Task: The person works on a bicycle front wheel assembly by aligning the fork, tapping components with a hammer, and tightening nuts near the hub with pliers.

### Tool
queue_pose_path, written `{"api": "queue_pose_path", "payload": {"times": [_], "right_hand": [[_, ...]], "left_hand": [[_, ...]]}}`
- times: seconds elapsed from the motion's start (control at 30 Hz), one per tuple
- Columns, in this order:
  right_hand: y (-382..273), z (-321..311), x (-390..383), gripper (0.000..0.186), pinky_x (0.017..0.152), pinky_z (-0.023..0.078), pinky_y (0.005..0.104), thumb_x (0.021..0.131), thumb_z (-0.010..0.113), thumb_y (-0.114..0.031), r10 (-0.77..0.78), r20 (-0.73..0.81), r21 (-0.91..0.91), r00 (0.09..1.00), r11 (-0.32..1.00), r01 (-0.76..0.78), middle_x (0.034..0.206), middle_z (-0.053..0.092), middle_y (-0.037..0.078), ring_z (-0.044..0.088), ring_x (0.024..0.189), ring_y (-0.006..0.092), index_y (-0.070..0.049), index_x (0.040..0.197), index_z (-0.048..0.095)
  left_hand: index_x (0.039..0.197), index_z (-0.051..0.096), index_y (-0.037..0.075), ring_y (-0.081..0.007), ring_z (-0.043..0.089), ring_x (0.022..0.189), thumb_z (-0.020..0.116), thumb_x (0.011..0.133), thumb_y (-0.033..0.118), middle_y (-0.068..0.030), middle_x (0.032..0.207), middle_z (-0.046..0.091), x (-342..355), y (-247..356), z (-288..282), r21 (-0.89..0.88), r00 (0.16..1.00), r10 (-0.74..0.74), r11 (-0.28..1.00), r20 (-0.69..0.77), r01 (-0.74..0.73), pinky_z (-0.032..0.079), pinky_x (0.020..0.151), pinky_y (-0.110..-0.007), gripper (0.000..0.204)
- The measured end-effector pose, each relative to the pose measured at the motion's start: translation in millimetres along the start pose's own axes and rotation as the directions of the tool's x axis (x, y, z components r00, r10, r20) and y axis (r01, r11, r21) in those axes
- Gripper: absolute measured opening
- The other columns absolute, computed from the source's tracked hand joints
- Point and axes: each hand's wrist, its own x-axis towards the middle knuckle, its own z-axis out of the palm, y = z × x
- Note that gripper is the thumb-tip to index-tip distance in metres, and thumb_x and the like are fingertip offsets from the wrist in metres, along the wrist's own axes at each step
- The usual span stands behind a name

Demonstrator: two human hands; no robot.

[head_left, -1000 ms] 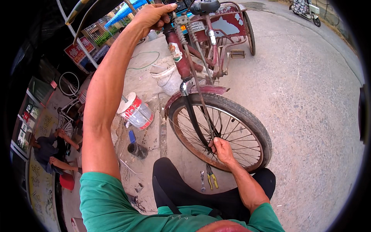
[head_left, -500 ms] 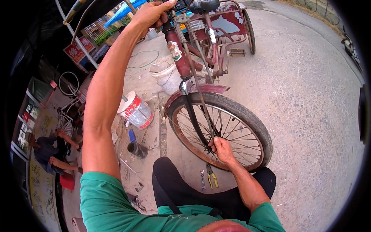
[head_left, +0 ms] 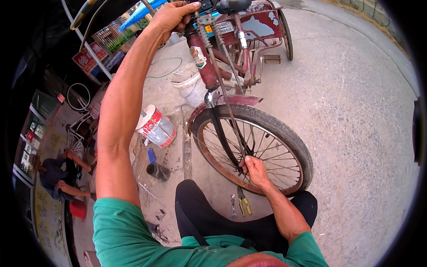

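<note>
A worn red cargo tricycle stands before me, its front wheel turned to the right. At the top of the steering column, my left hand is closed around the handlebar area; its fingertips are partly hidden. Low at the wheel hub, my right hand pinches the lower end of a thin metal brake rod, beside the black fork leg. That rod runs down from a spring near the handlebar. The exact contact of the right fingertips is hard to see. A dark red mudguard covers the tyre's upper part.
Between my knees, a wrench and yellow-handled pliers lie on the concrete. Left of the wheel are a red-and-white bucket, a dark cup and a whitish bucket. Another person sits at the far left.
The tricycle's upper frame and front wheel have shifted very slightly left in the picture. Both hands keep their places on it.
</note>
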Motion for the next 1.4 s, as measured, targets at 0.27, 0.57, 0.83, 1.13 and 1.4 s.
{"api": "queue_pose_path", "payload": {"times": [0.27,0.57,0.83,1.13,1.4], "right_hand": [[11,-2,3,0.050,0.055,0.039,0.0257,0.105,0.044,-0.043,-0.037,-0.008,0.033,0.999,0.999,0.037,0.065,0.054,0.000,0.048,0.058,0.0085,-0.001,0.088,0.065],[9,-4,4,0.049,0.061,0.044,0.0315,0.104,0.044,-0.038,0.020,-0.007,0.009,1.000,1.000,-0.020,0.065,0.057,0.004,0.054,0.064,0.0140,0.002,0.088,0.067],[2,-1,2,0.048,0.061,0.044,0.0312,0.104,0.044,-0.038,0.016,0.006,-0.007,1.000,1.000,-0.016,0.065,0.056,0.004,0.053,0.064,0.0137,0.002,0.088,0.067],[3,-2,1,0.048,0.060,0.043,0.0305,0.105,0.044,-0.037,-0.001,-0.009,0.013,1.000,1.000,0.001,0.064,0.055,0.003,0.052,0.062,0.0126,0.002,0.087,0.066],[5,1,1,0.046,0.059,0.043,0.0295,0.105,0.045,-0.037,0.019,-0.010,0.035,1.000,0.999,-0.019,0.064,0.056,0.002,0.052,0.062,0.0115,0.000,0.088,0.067]], "left_hand": [[0.119,0.065,0.006,-0.0027,0.034,0.046,0.062,0.100,0.030,0.0055,0.062,0.046,-16,11,9,-0.138,0.999,0.020,0.990,0.035,-0.015,0.031,0.050,-0.022,0.031],[0.119,0.065,0.005,-0.0026,0.036,0.046,0.060,0.101,0.027,0.0050,0.061,0.048,-12,1,1,-0.272,0.988,0.082,0.961,0.128,-0.045,0.029,0.049,-0.021,0.029],[0.118,0.066,0.006,-0.0031,0.035,0.045,0.061,0.101,0.030,0.0057,0.061,0.047,-3,-5,-5,-0.209,0.996,0.012,0.978,0.088,0.007,0.029,0.049,-0.021,0.030],[0.119,0.067,0.007,-0.0037,0.036,0.048,0.062,0.100,0.036,0.0053,0.062,0.047,-2,-4,7,0.046,0.994,0.032,0.999,-0.102,-0.028,0.031,0.049,-0.022,0.036],[0.110,0.065,0.004,-0.0050,0.048,0.057,0.063,0.099,0.033,0.0011,0.073,0.057,-28,-5,8,-0.181,0.996,0.089,0.979,-0.032,-0.093,0.038,0.052,-0.021,0.031]]}}
